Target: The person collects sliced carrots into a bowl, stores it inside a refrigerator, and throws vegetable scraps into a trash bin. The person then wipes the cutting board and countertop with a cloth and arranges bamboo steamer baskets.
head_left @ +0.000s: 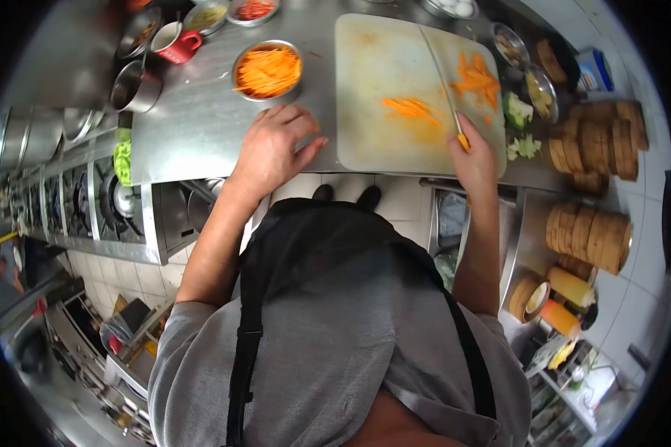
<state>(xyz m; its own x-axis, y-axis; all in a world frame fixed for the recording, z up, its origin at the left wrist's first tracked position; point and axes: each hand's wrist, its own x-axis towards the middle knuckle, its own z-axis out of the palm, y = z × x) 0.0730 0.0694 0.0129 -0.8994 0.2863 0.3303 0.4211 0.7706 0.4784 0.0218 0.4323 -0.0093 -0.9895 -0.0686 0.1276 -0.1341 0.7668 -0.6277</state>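
Note:
My right hand (476, 160) is wrapped round the yellow handle of a long knife (441, 71), whose blade lies across the cutting board (365, 74). Left of the blade is a small heap of thin carrot strips (411, 109); larger carrot pieces (476, 80) sit to its right. My left hand (277, 141) is empty, fingers apart and a little curled, over the steel counter (194, 127). Just beyond its fingers stands a metal bowl (299, 87) full of shredded carrot (268, 71).
A red mug (177, 48), a small pot (136, 88) and bowls of cut food stand at the back left. Right of the board are a green vegetable piece (517, 110), metal bowls (542, 93) and stacked bamboo steamers (593, 141). A gas stove (82, 197) lies to the left.

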